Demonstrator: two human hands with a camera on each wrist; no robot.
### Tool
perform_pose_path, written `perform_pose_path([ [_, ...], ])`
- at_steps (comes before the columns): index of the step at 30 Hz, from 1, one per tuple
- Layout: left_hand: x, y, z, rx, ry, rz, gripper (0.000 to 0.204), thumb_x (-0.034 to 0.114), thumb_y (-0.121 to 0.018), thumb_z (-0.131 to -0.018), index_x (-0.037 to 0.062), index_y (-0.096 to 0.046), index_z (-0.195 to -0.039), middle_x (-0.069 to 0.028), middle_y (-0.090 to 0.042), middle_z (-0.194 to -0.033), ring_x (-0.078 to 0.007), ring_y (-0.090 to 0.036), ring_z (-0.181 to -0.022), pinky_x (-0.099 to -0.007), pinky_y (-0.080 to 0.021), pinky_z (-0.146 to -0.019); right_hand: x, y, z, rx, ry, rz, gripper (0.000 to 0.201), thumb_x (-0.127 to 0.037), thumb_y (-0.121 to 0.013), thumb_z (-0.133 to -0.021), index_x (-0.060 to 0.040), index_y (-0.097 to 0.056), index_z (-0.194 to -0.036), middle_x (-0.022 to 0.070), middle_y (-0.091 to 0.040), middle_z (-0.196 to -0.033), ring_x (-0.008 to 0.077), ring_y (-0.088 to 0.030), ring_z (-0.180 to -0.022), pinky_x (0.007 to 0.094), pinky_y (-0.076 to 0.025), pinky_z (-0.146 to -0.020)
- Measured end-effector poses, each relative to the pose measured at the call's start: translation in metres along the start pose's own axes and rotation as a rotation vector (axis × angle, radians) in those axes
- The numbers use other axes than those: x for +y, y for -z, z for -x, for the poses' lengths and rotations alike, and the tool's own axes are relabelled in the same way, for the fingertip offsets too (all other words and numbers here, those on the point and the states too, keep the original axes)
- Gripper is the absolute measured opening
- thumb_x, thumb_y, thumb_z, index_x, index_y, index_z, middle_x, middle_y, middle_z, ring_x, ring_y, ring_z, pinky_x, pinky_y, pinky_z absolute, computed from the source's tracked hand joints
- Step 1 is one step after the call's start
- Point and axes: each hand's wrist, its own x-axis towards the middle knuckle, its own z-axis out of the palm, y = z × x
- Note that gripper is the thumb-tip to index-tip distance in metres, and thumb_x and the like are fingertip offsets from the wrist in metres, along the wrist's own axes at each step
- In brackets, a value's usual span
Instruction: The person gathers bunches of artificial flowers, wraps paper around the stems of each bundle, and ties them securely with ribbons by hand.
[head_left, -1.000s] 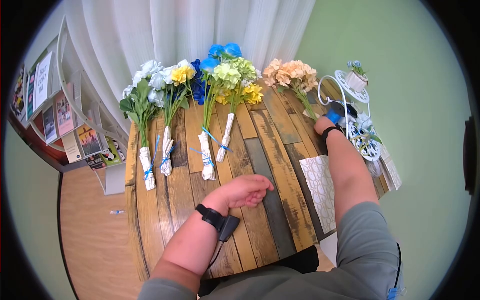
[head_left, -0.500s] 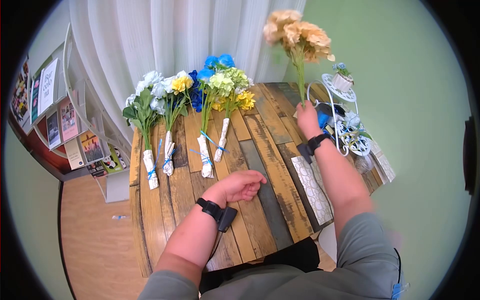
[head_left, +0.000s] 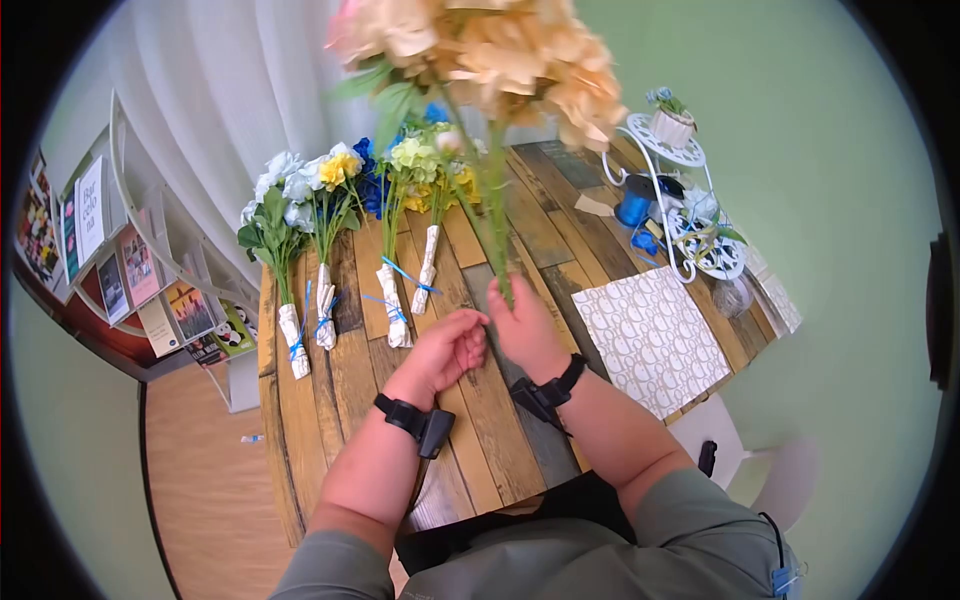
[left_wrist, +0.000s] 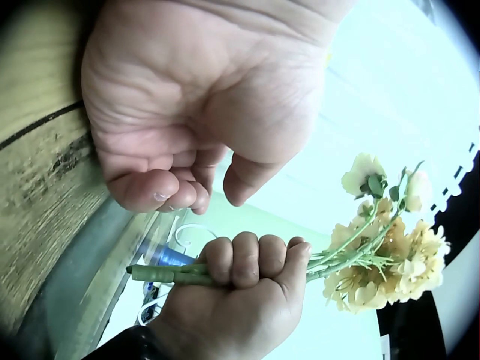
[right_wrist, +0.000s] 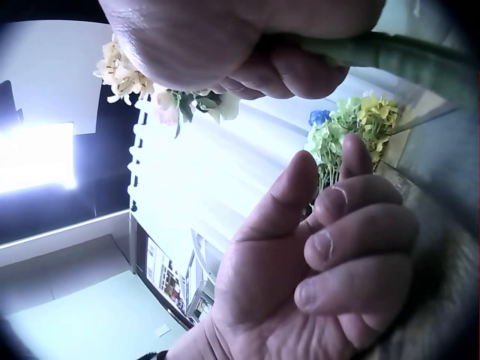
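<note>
My right hand (head_left: 522, 325) grips the green stems (left_wrist: 172, 274) of a bunch of peach artificial flowers (head_left: 500, 60), held upright over the table. In the left wrist view its fingers wrap round the stems, and the cut ends stick out past the little finger. The blossoms (left_wrist: 390, 262) also carry a few paler buds. Close beside it, my left hand (head_left: 445, 352) holds nothing, its fingers loosely curled above the wood. In the right wrist view the left palm (right_wrist: 262, 285) faces the stems, apart from them.
Several bouquets wrapped in white paper with blue ribbon, such as the white one (head_left: 290, 330), lie on the wooden table (head_left: 480, 410). At right are a patterned paper sheet (head_left: 652, 340), a blue ribbon spool (head_left: 632, 208) and a white metal stand (head_left: 690, 150). A magazine rack (head_left: 150, 260) stands left.
My right hand has lifted the peach flowers from the table's right side and brought them toward the middle, near my left hand. The left hand has stayed nearly still. More of the patterned sheet now shows.
</note>
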Motion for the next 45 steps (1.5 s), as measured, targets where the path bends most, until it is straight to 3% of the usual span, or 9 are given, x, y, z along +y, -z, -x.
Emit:
perform_pose_path([
  [3, -0.003, 0.002, -0.003, 0.043, -0.131, -0.092, 0.023, 0.024, -0.051, -0.104, 0.0044, -0.062, -0.109, -0.0027, -0.064, -0.083, -0.0155, -0.060, -0.070, -0.0294, -0.048, -0.062, 0.001, 0.002, 0.005, -0.207, -0.188, -0.041, 0.023, -0.025, -0.054, -0.102, -0.0036, -0.056, -0.112, 0.0215, -0.068, -0.090, 0.0393, -0.069, -0.086, 0.0446, -0.052, -0.070],
  [9, 0.006, -0.019, 0.006, 0.027, -0.569, -0.246, 0.051, 0.038, -0.055, -0.103, -0.0007, -0.053, -0.136, -0.0087, -0.064, -0.123, -0.0196, -0.060, -0.112, -0.0360, -0.046, -0.098, 0.030, -0.012, 0.004, -0.122, 0.072, -0.185, 0.028, -0.023, -0.053, -0.102, -0.0039, -0.053, -0.122, 0.0259, -0.068, -0.092, 0.0477, -0.065, -0.085, 0.0526, -0.051, -0.069],
  [15, 0.017, -0.077, 0.021, 0.050, -0.714, -0.576, 0.076, 0.037, -0.070, -0.093, -0.0016, -0.037, -0.150, -0.0158, -0.058, -0.135, -0.0226, -0.056, -0.123, -0.0392, -0.041, -0.107, 0.012, -0.005, 0.008, -0.190, 0.137, -0.207, 0.033, -0.020, -0.054, -0.100, -0.0068, -0.048, -0.130, 0.0267, -0.067, -0.091, 0.0484, -0.064, -0.084, 0.0552, -0.051, -0.069],
  [20, 0.039, -0.113, 0.010, 0.316, -0.680, -0.530, 0.048, 0.006, -0.064, -0.094, 0.0002, -0.047, -0.138, -0.0118, -0.066, -0.095, -0.0225, -0.068, -0.089, -0.0335, -0.054, -0.084, 0.008, -0.003, 0.012, -0.220, 0.122, -0.159, 0.034, -0.018, -0.055, -0.099, -0.0070, -0.048, -0.130, 0.0269, -0.067, -0.094, 0.0480, -0.064, -0.085, 0.0549, -0.051, -0.071],
  [27, 0.044, -0.114, 0.000, 0.140, -0.683, -0.286, 0.015, 0.005, -0.056, -0.099, 0.0023, -0.051, -0.113, -0.0044, -0.052, -0.076, -0.0151, -0.052, -0.062, -0.0312, -0.046, -0.061, 0.014, -0.005, 0.009, -0.245, 0.111, -0.252, 0.035, -0.016, -0.061, -0.094, -0.0035, -0.054, -0.126, 0.0269, -0.067, -0.103, 0.0465, -0.064, -0.096, 0.0479, -0.052, -0.078],
  [28, 0.043, -0.114, 0.001, 0.149, -0.707, -0.351, 0.015, 0.011, -0.056, -0.101, 0.0051, -0.052, -0.115, -0.0007, -0.042, -0.074, -0.0124, -0.040, -0.061, -0.0289, -0.037, -0.056, 0.015, -0.008, 0.010, -0.270, 0.061, -0.261, 0.034, -0.016, -0.062, -0.094, -0.0022, -0.056, -0.124, 0.0263, -0.068, -0.104, 0.0454, -0.065, -0.097, 0.0454, -0.053, -0.081],
  [35, 0.046, -0.108, 0.005, 0.152, -0.762, -0.404, 0.017, 0.014, -0.056, -0.102, 0.0032, -0.053, -0.114, 0.0008, -0.043, -0.072, -0.0099, -0.036, -0.057, -0.0260, -0.033, -0.053, 0.022, -0.021, 0.010, -0.472, -0.233, -0.414, 0.031, -0.021, -0.066, -0.096, 0.0003, -0.063, -0.119, 0.0216, -0.072, -0.102, 0.0290, -0.069, -0.094, 0.0375, -0.051, -0.086],
  [40, 0.052, -0.099, 0.010, 0.074, -0.810, -0.438, 0.019, -0.002, -0.056, -0.093, -0.0025, -0.059, -0.112, -0.0036, -0.058, -0.079, -0.0129, -0.057, -0.070, -0.0282, -0.046, -0.060, 0.025, -0.022, 0.012, -0.393, -0.194, -0.390, 0.026, -0.022, -0.067, -0.096, -0.0010, -0.067, -0.112, 0.0115, -0.066, -0.083, 0.0193, -0.059, -0.077, 0.0359, -0.049, -0.076],
  [45, 0.060, -0.112, 0.017, 0.119, -0.756, -0.399, 0.021, 0.001, -0.060, -0.092, -0.0034, -0.060, -0.113, -0.0027, -0.057, -0.076, -0.0127, -0.057, -0.068, -0.0275, -0.046, -0.058, 0.041, -0.033, 0.017, -0.477, -0.158, -0.420, 0.028, -0.025, -0.067, -0.096, 0.0001, -0.068, -0.109, 0.0079, -0.061, -0.075, 0.0152, -0.054, -0.072, 0.0334, -0.047, -0.070],
])
